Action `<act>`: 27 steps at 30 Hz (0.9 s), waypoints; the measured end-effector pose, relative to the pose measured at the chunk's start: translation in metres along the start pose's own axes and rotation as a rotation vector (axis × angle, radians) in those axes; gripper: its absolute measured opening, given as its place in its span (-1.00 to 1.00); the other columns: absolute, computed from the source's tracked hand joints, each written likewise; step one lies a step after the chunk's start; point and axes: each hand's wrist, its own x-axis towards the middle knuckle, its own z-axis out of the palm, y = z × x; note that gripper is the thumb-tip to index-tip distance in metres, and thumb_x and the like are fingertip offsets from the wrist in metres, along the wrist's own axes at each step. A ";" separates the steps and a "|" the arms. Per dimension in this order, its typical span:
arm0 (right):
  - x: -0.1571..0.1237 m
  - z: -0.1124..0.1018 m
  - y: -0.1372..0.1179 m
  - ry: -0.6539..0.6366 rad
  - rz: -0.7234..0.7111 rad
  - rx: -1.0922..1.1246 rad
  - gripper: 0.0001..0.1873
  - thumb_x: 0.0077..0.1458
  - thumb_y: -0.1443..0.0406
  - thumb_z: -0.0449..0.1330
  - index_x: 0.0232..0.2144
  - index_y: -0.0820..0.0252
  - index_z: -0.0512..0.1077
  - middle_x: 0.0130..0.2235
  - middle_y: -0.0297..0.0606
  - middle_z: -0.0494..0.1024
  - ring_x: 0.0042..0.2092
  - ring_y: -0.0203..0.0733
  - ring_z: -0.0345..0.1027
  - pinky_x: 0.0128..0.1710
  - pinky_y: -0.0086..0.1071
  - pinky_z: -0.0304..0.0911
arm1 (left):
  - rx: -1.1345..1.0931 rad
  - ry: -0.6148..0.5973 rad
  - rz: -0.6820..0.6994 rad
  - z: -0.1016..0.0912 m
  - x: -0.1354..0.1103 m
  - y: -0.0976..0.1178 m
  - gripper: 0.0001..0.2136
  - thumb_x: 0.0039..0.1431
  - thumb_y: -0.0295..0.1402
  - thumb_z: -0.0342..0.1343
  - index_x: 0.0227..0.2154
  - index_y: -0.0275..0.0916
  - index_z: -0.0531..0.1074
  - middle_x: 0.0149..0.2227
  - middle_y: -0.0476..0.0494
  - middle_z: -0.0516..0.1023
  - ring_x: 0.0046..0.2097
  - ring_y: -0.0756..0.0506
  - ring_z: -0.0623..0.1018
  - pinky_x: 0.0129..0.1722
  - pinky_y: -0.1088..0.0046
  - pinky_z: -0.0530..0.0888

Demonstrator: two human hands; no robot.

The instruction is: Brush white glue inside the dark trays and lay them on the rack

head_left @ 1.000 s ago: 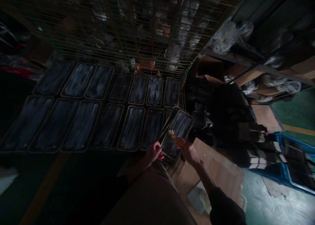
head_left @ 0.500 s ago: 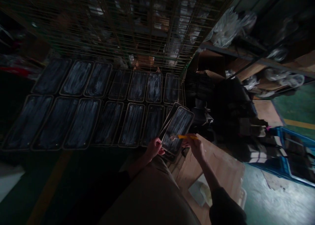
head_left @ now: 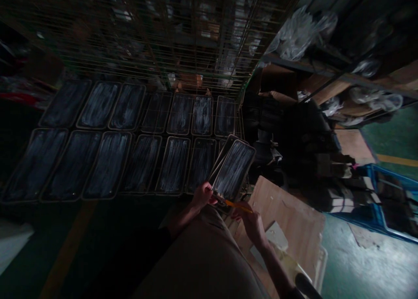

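Note:
My left hand [head_left: 203, 195] grips the lower left corner of a dark rectangular panel [head_left: 234, 168] with a pale rim and rounded corners. Whitish streaks run along the panel's face. Behind it, a second similar panel [head_left: 225, 150] shows at its left edge. My right hand [head_left: 248, 218] is closed around the yellow handle of a brush [head_left: 238, 205]. The brush's head lies at the panel's lower end, close to my left fingers; its bristles are hard to make out in the dim light.
Two rows of similar streaked panels [head_left: 174, 164] lie to the left. A wire mesh cage [head_left: 183, 42] stands behind them. At the right are a wooden board [head_left: 294, 212], dark stacked bundles [head_left: 264, 116] and a blue crate [head_left: 375, 218]. A shelf [head_left: 346, 79] holds plastic-wrapped items.
My right hand has brought the brush down and slightly left, from the panel's lower middle to its bottom end. My left hand still holds the panel's corner.

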 end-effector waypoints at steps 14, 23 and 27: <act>0.083 -0.061 -0.008 0.392 -0.173 -0.092 -0.57 0.31 -0.06 0.07 -0.10 0.13 0.47 -0.39 -0.24 0.63 -0.37 -0.07 0.60 -0.40 -0.30 0.51 | 0.017 -0.036 -0.015 0.000 0.000 0.000 -0.68 -0.04 -0.32 0.36 -0.30 -0.24 0.34 -0.55 0.01 0.55 -0.51 -0.10 0.64 -0.49 0.42 0.61; 0.116 -0.073 -0.017 0.611 -0.275 0.006 -0.53 0.32 -0.08 0.05 -0.07 0.18 0.43 -0.36 -0.27 0.62 -0.35 -0.12 0.60 -0.34 -0.35 0.50 | -0.122 -0.102 -0.082 -0.001 -0.014 0.007 -0.44 -0.10 -0.26 0.40 -0.03 -0.25 0.34 -0.47 -0.09 0.64 -0.42 -0.17 0.69 -0.38 0.37 0.60; 0.108 -0.071 -0.026 0.624 -0.280 -0.023 -0.55 0.29 -0.08 0.09 -0.09 0.12 0.46 -0.33 -0.24 0.64 -0.32 -0.05 0.61 -0.34 -0.29 0.50 | -0.162 -0.126 -0.102 0.005 -0.028 0.025 -0.45 -0.04 -0.31 0.33 0.06 -0.23 0.39 -0.49 -0.07 0.64 -0.47 -0.13 0.65 -0.48 0.45 0.53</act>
